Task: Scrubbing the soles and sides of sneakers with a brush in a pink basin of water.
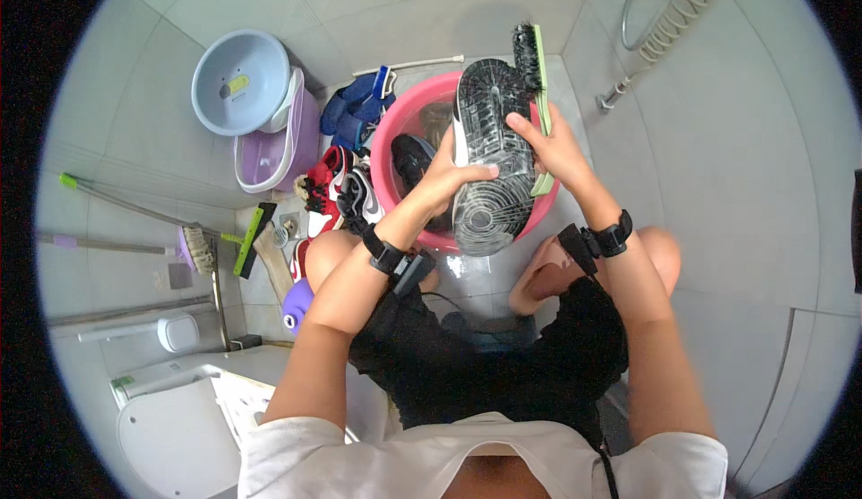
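A sneaker (495,162) is held sole up above a pink plastic basin (392,122), its black tread wet and streaked with whitish suds. My left hand (452,172) grips the shoe's left side, thumb across the sole. At the shoe's right edge, my right hand (555,145) holds a green-handled scrub brush (528,61) with black bristles pointing left, its thumb resting on the sole. Inside the basin lie a dark shoe (412,159) and a brownish item (438,118), partly hidden by the held shoe and my left arm.
Left of the basin stand red-and-white sneakers (333,175), a grey-and-white shoe (363,196) and blue slippers (357,108). A blue basin (252,88) rests on a purple tub (303,142). A green squeegee (250,239), a purple bottle (296,303) and a toilet (178,438) are further left.
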### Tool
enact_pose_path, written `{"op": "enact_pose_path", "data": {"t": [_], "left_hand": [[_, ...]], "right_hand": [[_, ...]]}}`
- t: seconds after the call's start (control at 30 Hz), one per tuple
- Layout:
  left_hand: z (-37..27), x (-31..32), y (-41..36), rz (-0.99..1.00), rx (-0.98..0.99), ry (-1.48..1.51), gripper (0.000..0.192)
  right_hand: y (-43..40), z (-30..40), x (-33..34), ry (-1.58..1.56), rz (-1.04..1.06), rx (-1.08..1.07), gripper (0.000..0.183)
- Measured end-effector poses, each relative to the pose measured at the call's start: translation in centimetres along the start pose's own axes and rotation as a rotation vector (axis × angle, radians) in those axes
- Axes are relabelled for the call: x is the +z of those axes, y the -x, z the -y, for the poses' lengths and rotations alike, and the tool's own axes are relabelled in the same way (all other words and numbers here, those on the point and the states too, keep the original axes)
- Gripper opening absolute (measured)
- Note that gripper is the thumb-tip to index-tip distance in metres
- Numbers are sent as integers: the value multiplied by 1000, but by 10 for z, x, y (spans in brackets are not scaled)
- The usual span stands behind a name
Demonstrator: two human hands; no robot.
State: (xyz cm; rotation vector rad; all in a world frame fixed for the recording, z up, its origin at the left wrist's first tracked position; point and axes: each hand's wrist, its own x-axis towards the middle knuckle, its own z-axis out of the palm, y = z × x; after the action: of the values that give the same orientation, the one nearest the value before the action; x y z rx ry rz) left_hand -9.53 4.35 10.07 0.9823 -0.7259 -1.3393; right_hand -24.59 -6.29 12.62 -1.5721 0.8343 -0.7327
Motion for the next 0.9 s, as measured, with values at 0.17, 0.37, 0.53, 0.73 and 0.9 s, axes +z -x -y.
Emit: {"op": "enact_pose_path", "data": {"t": [0.17,0.37,0.53,0.73,0.9], "left_hand": [[-3,-16,-2,-226,-5,-14,96],[-16,-18,3,-256,-51,114,67],[-14,-23,-1,-245,-64,131,66],[-10,-17,2,-135,1,27,79],[-1,-21,7,-183,-61,-21,78]], "right_hand": [[10,17,4,471,-243,-75,40],[24,-16,25,828,-62,-693,35],[21,-11,24,766,-106,-754,34],[-5,-4,4,685,-291,-705,30],[21,6,20,894,93,-571,29]]}}
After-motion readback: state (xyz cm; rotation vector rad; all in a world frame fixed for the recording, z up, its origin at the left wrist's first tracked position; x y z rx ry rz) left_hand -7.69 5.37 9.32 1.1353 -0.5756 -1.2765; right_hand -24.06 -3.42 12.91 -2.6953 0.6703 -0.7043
